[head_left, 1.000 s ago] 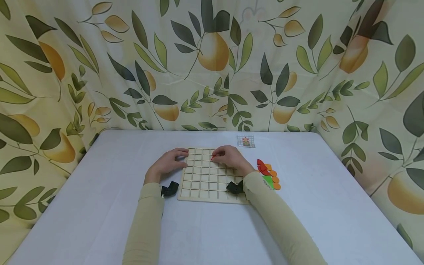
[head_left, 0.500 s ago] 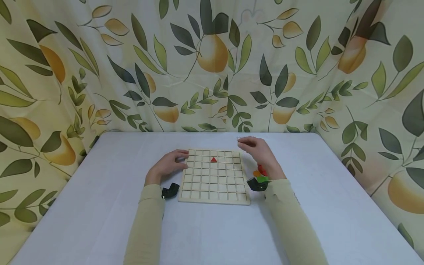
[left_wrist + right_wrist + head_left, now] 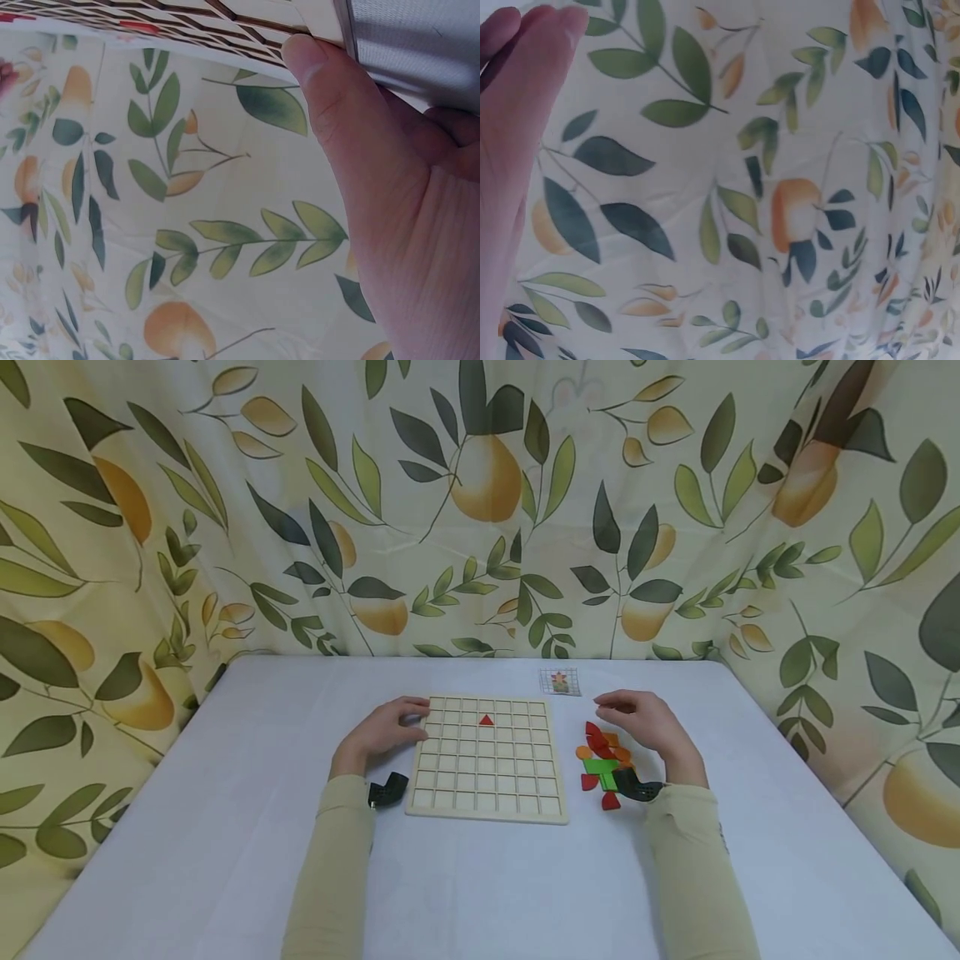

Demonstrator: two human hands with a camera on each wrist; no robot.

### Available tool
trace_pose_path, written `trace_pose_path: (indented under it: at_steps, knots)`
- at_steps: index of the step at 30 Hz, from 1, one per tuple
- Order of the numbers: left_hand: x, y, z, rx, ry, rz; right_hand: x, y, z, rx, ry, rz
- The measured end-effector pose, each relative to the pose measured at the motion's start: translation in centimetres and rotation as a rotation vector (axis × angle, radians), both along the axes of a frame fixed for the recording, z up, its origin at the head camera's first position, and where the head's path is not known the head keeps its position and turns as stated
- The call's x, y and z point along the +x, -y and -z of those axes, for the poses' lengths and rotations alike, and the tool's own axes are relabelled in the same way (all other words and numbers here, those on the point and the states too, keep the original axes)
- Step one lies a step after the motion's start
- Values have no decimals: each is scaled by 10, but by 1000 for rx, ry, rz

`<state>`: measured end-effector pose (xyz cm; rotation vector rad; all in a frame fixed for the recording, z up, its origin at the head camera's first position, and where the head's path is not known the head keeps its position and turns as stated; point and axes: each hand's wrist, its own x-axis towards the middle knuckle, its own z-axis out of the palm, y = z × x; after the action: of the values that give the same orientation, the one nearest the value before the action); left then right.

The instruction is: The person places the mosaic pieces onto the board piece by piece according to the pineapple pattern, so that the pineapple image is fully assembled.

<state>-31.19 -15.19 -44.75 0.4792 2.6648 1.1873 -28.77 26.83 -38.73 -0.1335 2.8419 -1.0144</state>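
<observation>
My right hand has swung away from the pale wooden grid board and now hovers over the heap of flat coloured shape pieces lying just right of the board; half a second ago it was above the board's far right corner, and a second ago it was setting a piece on the grid. My left hand has not shifted: it rests against the board's far left corner, thumb pressed to the wooden edge, fingers relaxed and gripping nothing. The right hand's fingers are loosely bent above the heap and hold nothing that I can see.

Nearest me, the board's near edge lies well back from the near edge of the pale blue-grey tablecloth, with bare cloth between my two beige sleeves. Left of the board there is wide open cloth beyond my left wrist. Right of the board, the heap of red, orange and green pieces sits just beside its right edge without touching it, and past the heap the cloth runs free to the table's right edge.

The small red triangle piece sits in a cell in the board's second row from the far edge, about the middle column. Beyond the board's far right corner lies a small printed pattern card, apart from the board, and behind it hangs the leaf-and-pear printed curtain.
</observation>
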Motion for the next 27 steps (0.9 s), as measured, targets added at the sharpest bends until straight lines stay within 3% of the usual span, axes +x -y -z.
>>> trace_pose_path:
  at_steps: [6,14,20,27]
  knots:
    - [0,-1,1,18,20,-11,-1,-12,10,93,101,-16]
    - [1,0,-1,20,20,-19,-3,-18,19,107,218,-52]
    - [2,0,-3,16,6,-4,-8,-16,27,140,192,-33]
    - [1,0,-2,24,18,-17,-10,-16,30,149,158,53]
